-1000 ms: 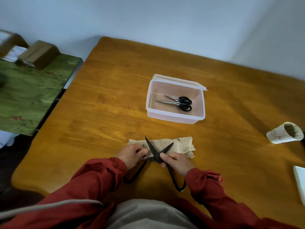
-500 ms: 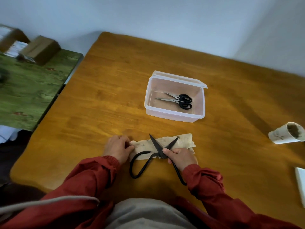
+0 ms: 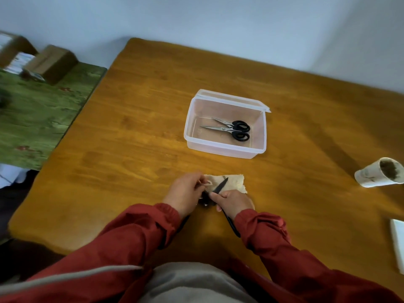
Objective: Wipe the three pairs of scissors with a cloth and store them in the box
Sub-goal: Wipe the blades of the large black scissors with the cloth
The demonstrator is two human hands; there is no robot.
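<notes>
On the tabletop [image 3: 131,149], the cloth [image 3: 235,182] is pinched in the grip of the left hand [image 3: 185,193]. The black scissors [image 3: 220,187] are clasped in the grip of the right hand [image 3: 235,202], at 6 o'clock from the box [image 3: 225,147].

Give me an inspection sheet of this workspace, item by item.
Surface: brown wooden table.
Job's things: open clear box holds two small scissors; large black scissors, blade over the cloth.
Clutter: paper cup on its side; white flat object at the right edge.
Grippers: left hand pinches the cloth; right hand grips the large black scissors.
Cables: grey cord across the left sleeve.
Surroundings: green table with cardboard boxes; pale wall.
</notes>
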